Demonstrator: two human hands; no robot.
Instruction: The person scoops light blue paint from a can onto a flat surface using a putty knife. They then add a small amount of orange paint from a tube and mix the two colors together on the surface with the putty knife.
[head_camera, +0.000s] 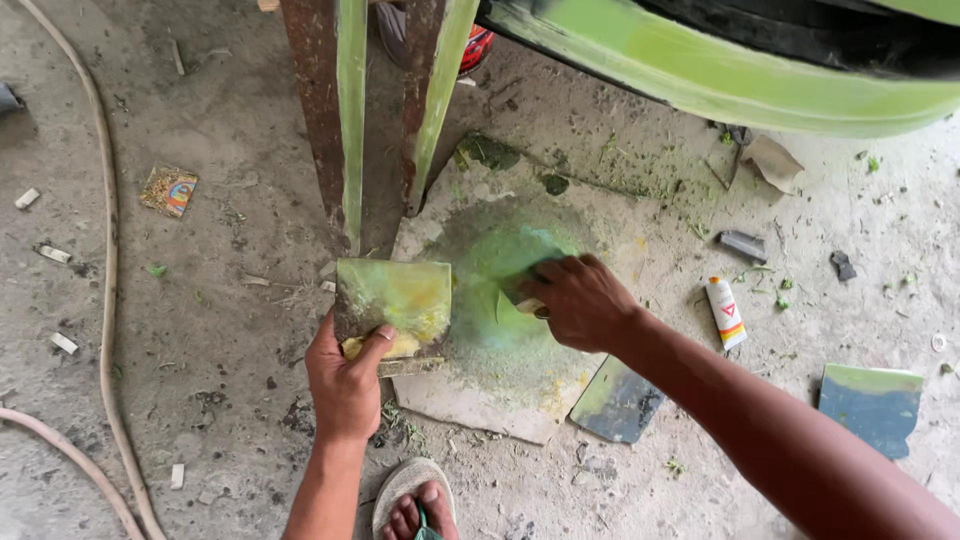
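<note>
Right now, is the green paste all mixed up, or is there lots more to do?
Some looks done: green paste already covers the mixing slab on the floor. In hand: the right hand presses a spreader into that green patch, while the left hand holds a square board with a yellowish lump under the thumb. Left: that lump is not blended in. Two more spreaders lie unused.

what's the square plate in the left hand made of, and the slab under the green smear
The plate looks like thin sheet metal, flat with straight edges, coated in green and yellow paste. The slab looks like pale board or stone, matte; which one is unclear.
</note>
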